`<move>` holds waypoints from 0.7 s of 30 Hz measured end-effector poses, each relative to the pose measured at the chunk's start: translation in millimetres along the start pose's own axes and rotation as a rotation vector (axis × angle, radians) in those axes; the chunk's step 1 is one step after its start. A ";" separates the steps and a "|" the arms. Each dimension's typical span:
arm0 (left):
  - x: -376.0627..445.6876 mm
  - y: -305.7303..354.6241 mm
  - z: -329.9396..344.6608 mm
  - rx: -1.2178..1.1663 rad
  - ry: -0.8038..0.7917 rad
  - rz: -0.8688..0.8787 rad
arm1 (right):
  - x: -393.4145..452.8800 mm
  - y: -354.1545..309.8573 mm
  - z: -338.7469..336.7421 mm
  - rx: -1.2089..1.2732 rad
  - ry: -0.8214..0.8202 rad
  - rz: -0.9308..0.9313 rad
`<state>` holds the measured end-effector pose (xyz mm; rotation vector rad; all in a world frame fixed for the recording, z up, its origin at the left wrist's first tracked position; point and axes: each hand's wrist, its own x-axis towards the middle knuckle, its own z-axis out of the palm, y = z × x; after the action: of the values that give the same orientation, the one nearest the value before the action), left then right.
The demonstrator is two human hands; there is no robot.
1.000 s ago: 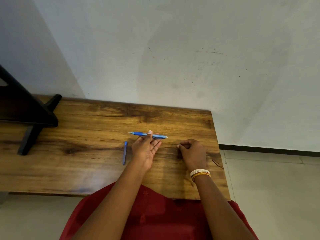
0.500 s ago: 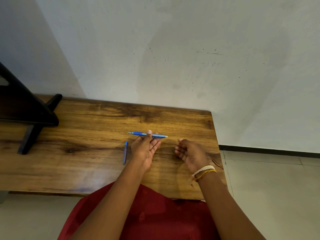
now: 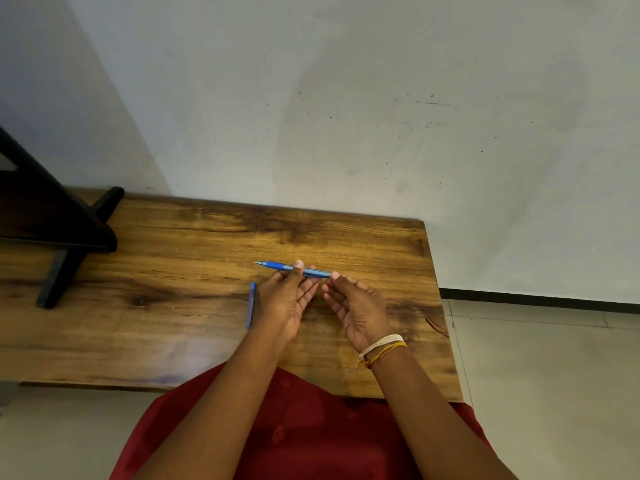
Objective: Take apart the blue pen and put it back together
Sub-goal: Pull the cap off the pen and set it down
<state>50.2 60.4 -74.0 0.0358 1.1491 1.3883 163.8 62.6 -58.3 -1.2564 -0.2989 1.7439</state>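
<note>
A blue pen [image 3: 277, 266] lies level above the wooden table [image 3: 180, 306], tip pointing left. My left hand [image 3: 287, 299] holds it, thumb pressed on the middle of the barrel and fingers beneath. My right hand [image 3: 356, 306] is palm up with fingers apart; its fingertips touch the pen's right end. A separate thin blue pen part [image 3: 250, 304] lies on the table just left of my left hand, pointing away from me.
A black stand [image 3: 52, 230] sits at the table's far left. A pale wall rises behind the table. The table's right edge [image 3: 440, 306] is close to my right hand, with tiled floor [image 3: 540, 375] beyond. Red cloth [image 3: 294, 427] covers my lap.
My right hand has opened from a fist, lifted off the table and moved left to the pen's right end. My left hand has kept hold of the pen.
</note>
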 end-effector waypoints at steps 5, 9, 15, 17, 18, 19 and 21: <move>-3.0 -0.6 4.7 0.026 0.006 -0.005 | -0.6 -1.1 0.4 -0.035 -0.014 -0.046; -3.5 -0.8 6.8 0.069 0.023 0.002 | -0.9 -1.3 1.2 -0.049 -0.023 -0.065; -4.0 -1.4 7.6 0.090 0.062 0.011 | 1.9 -0.4 0.6 -0.089 -0.031 -0.092; -4.0 -0.5 7.6 0.077 0.079 0.003 | 4.0 -0.7 0.2 -0.096 -0.030 -0.089; -3.7 0.1 7.4 0.070 0.085 -0.003 | 5.1 -1.3 -0.1 -0.099 -0.031 -0.083; -3.5 0.7 7.3 0.065 0.084 -0.010 | 6.1 -2.3 -0.8 -0.105 -0.035 -0.073; -3.9 1.5 7.6 0.062 0.078 -0.023 | 7.8 -5.3 -2.9 -0.141 -0.038 -0.050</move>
<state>54.9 62.3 -67.0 0.0120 1.2537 1.3435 168.7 70.7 -60.9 -1.3060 -0.4788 1.7298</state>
